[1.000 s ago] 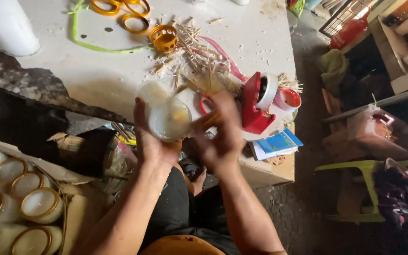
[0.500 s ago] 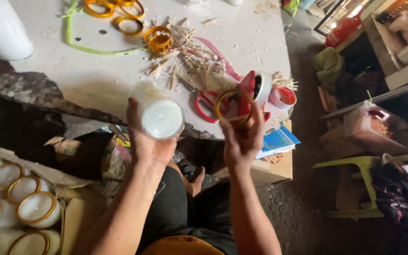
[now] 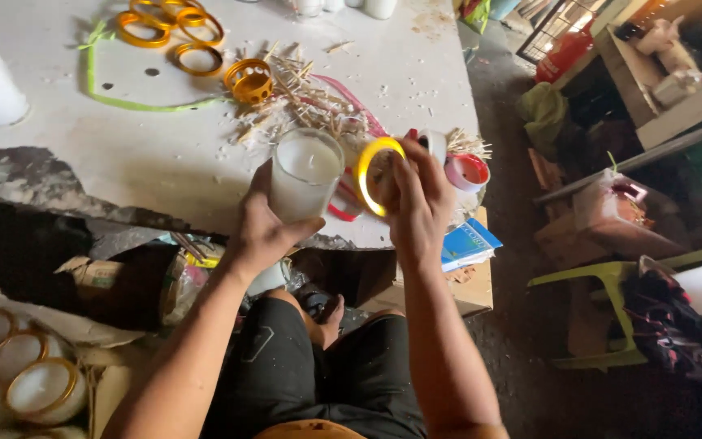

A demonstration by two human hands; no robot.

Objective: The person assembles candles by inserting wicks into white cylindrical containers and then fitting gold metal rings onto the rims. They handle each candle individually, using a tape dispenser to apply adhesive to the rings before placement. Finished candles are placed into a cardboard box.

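Left hand [image 3: 266, 232] clamped on white candle glass [image 3: 304, 175], held over desk [image 3: 164, 167] edge. Right hand [image 3: 416, 203] pinched yellow ring [image 3: 371, 175] at glass's 3 o'clock, just beside. Risk: ring seated crooked, slipping off; glass dropping past edge onto floor.

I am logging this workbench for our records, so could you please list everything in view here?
glass candle jar of white wax: one, clear and white, held above the table edge
yellow ring band: one, yellow, held beside the jar
loose orange rings: several, orange, far side of the table
pale wooden sticks: a heap, pale, table centre
green strip: one, green, curved across the white table
ringed candle jars: several, white with gold rims, box at lower left
blue booklet: one, blue, below the table corner
green plastic stool: one, green, right floor
left hand: grips the jar
right hand: holds the band
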